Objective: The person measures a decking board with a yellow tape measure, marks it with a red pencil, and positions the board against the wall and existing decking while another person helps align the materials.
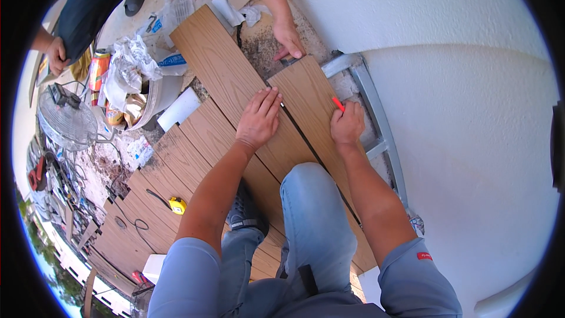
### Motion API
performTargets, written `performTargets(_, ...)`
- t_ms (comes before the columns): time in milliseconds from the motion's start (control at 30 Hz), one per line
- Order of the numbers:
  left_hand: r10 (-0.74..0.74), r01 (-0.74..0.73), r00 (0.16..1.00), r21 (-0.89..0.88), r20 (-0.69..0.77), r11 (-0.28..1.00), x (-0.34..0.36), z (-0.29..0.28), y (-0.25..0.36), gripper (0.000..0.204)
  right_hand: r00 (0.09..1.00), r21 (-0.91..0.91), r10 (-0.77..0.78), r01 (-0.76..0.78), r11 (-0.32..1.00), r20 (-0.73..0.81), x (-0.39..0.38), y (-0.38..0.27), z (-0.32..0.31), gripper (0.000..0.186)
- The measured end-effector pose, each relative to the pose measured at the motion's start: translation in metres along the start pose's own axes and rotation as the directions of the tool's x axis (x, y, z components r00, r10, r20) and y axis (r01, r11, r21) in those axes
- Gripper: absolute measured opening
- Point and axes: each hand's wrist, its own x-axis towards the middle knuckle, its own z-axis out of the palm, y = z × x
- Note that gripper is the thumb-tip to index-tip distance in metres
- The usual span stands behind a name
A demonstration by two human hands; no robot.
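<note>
My left hand (259, 119) lies flat, fingers together, on a brown wood-grain deck board (220, 73) beside the gap to a shorter board (309, 97). My right hand (347, 123) rests on that shorter board and grips a red pencil (338, 103), its tip pointing up toward the far end. Another person's hand (288, 38) presses on the far end of the shorter board. A grey metal frame rail (376, 112) runs along the right of the boards, next to a white stucco wall (459, 82).
More laid deck boards (176, 159) stretch to the lower left, with a yellow tape measure (177, 204) and a cable on them. A white bucket (156, 97) stuffed with crumpled plastic, a fan (67, 121) and scattered rubbish lie at the left. The other person crouches at the top left.
</note>
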Motion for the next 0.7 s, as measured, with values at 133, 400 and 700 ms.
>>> performTargets(133, 0.013, -0.013, 1.000, 0.022, -0.011, 1.000, 0.0005, -0.0003, -0.0001, 0.056, 1.000, 0.004, 0.005, -0.006, 1.000, 0.013, -0.0005, -0.0011, -0.0018, 0.014)
performTargets(400, 0.014, -0.014, 1.000, 0.026, -0.001, 1.000, -0.0013, 0.0008, -0.0022, 0.056, 1.000, 0.000, 0.011, -0.011, 1.000, 0.020, 0.0010, -0.0049, -0.0042, 0.012)
performTargets(700, 0.018, -0.018, 1.000, 0.028, 0.019, 0.999, -0.0012, 0.0024, -0.0037, 0.059, 1.000, 0.015, 0.005, -0.005, 1.000, -0.011, 0.0015, -0.0050, -0.0036, 0.013)
